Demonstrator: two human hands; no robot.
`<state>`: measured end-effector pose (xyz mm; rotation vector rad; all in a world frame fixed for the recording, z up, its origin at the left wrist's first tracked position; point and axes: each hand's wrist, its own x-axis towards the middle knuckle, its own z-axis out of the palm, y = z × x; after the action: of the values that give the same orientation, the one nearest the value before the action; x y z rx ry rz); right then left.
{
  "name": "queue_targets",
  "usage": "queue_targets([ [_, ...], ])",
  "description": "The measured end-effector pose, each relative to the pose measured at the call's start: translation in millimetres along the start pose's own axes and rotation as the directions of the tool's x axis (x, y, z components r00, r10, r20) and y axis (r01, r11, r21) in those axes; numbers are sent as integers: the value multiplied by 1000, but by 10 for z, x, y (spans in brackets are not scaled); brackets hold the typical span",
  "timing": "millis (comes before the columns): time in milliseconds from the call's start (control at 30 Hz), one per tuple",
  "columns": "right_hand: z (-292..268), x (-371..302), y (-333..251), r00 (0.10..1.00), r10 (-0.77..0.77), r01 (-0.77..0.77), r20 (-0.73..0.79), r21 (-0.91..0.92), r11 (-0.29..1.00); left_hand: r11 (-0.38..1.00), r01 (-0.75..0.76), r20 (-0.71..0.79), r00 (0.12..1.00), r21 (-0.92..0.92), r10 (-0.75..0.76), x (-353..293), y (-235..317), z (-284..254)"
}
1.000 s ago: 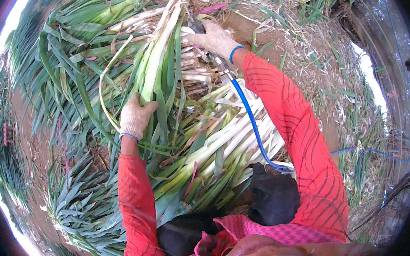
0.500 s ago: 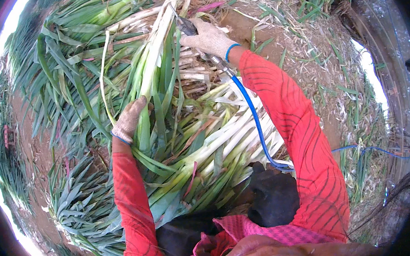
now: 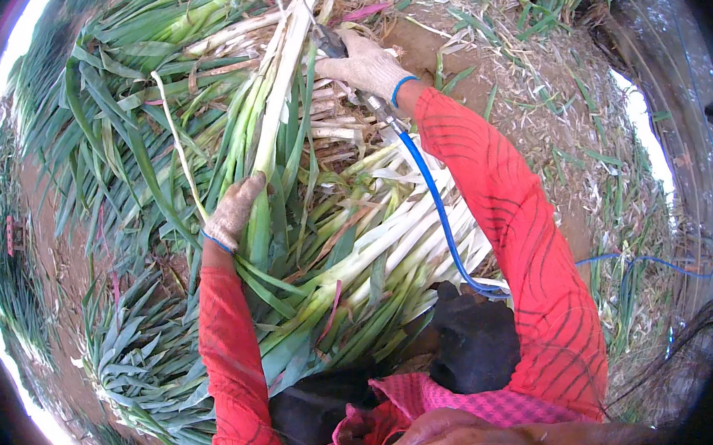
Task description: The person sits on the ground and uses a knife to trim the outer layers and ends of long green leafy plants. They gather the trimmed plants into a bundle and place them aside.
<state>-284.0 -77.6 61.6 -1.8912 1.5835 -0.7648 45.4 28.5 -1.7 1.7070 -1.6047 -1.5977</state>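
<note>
My left hand (image 3: 238, 208), in a pale work glove, is closed round the green part of a few long green onions (image 3: 270, 133). Their white ends point away from me, toward the top of the view. In my gloved right hand (image 3: 366, 69) is an air blow gun (image 3: 327, 41), its dark head close beside the white stalks. A blue hose (image 3: 437, 188) runs from the gun back along my right forearm. Most of my right fingers are hidden behind the hand and the tool.
A pile of green onions (image 3: 407, 240) lies before my knees, white ends to the right. More leafy bunches (image 3: 132, 147) spread leftward. Leaf scraps (image 3: 545, 85) litter the soil at right, where the blue hose continues near a grey sheet (image 3: 650, 45).
My left hand has shifted slightly right, and the held stalks have moved with it. A thin pale leaf beside them has swung left. My right hand has barely moved.
</note>
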Motion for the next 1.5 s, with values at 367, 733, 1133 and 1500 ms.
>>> queue_targets([
  [367, 81, -321, 89, 998, 31, -38, 55, 135, 990, 817, -276, -241, 864, 507, 442, -217, 72, 661],
  [733, -6, -502, -77, 958, 241, -234, 153, -62, 970, 863, -261, -614, 617, 432, 493, 299, -175, 339],
  [1133, 286, -765, -21, 947, 138, -153, 291, 30, 988, 416, 333, -473, 829, 846, 298, 693, -219, -93],
  [1500, 165, -858, -147, 957, 153, -184, 247, 106, 977, 668, -7, -337, 860, 744, 384, -88, 594, 71],
])
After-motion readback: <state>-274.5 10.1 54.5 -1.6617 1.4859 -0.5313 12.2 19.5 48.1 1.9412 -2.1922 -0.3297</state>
